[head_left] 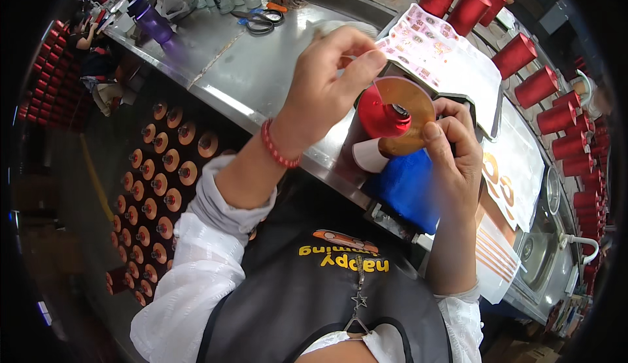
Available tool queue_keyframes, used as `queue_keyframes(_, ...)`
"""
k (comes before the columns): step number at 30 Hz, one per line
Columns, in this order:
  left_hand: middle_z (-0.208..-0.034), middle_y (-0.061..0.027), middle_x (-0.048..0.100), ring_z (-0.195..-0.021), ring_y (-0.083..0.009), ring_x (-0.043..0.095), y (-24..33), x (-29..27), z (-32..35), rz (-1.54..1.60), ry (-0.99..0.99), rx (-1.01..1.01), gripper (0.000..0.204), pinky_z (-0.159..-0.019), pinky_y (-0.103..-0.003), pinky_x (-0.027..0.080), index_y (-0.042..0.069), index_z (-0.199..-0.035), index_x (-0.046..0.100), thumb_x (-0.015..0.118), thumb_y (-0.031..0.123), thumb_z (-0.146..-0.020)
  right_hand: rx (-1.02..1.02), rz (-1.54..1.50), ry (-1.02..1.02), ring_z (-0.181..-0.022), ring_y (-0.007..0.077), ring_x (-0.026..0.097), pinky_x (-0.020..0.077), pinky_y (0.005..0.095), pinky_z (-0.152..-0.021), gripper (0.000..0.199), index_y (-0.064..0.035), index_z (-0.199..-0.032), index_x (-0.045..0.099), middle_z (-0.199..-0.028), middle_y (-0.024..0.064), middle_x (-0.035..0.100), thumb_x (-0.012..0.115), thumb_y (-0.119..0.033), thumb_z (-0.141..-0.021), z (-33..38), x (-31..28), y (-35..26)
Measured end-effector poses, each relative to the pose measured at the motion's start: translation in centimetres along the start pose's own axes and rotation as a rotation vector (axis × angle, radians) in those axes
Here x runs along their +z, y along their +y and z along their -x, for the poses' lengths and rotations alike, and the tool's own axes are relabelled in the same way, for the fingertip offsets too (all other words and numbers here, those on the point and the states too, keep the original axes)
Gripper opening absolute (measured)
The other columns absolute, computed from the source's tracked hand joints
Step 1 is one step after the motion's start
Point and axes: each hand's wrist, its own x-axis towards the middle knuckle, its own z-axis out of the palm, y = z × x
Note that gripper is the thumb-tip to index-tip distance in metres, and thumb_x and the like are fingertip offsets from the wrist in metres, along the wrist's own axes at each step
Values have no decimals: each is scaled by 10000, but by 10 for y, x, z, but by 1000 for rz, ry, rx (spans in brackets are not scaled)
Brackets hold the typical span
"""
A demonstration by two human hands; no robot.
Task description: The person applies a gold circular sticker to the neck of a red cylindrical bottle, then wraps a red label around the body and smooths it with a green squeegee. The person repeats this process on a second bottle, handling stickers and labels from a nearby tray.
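Note:
My right hand pinches a curved, ring-shaped gold label between thumb and fingers. The label curves around the narrow dark tip of a red cone, which lies tilted toward the right; whether they touch I cannot tell. A white curved piece shows at the label's lower end. My left hand, with a red bracelet at the wrist, is raised above the cone, thumb and index finger pressed together. Anything between those fingertips is too small to make out. Below the cone is a bright blue object, partly hidden.
Beyond my hands lies a pink-patterned sheet. Scissors and a purple bottle are on the metal table. Red cones line the right side. Several cones with pale round ends stand at lower left. A sink is at right.

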Motion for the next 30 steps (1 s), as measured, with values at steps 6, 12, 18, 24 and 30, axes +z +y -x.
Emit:
queue_keyframes(6,-1209,-167,547,-1150,-271,539,9,13,65,-483,-148,340,719,-1012,-373,406,-19,-1243,472,856,372,-777,138,-251,10,-878,98,513,415,234,-745,225,13,-800,615,-1083,75,570,623,-136,-968,-6,1,10)
queue_keyframes(12,-1012,-34,568,-952,-119,538,-19,-6,55,52,56,-101,137,-867,-276,439,0,-1039,560,612,101,-963,195,-323,49,-770,53,477,397,212,-656,231,-15,-776,608,-1098,51,576,610,-150,-964,-25,20,11)
queue_keyframes(18,-1208,-82,505,-1128,-156,489,-22,-1,54,573,90,-98,332,-1026,-323,385,7,-1243,475,603,116,-957,260,-340,48,-768,66,505,427,220,-665,237,-27,-756,590,-1115,49,604,603,-149,-959,-32,27,16)
queue_keyframes(24,-1274,-128,474,-1210,-190,458,-24,-6,49,466,98,-203,456,-1105,-345,324,-12,-1299,414,632,107,-917,237,-364,15,-747,71,513,431,227,-661,242,-34,-747,581,-1074,47,628,592,-141,-963,-40,36,18)
queue_keyframes(30,-1319,-116,493,-1245,-177,478,-30,-9,42,621,3,-269,520,-1105,-356,364,25,-1384,355,580,89,-919,365,-438,-22,-734,77,523,438,239,-667,205,-10,-980,668,-1024,47,642,571,-189,-999,-47,35,15)
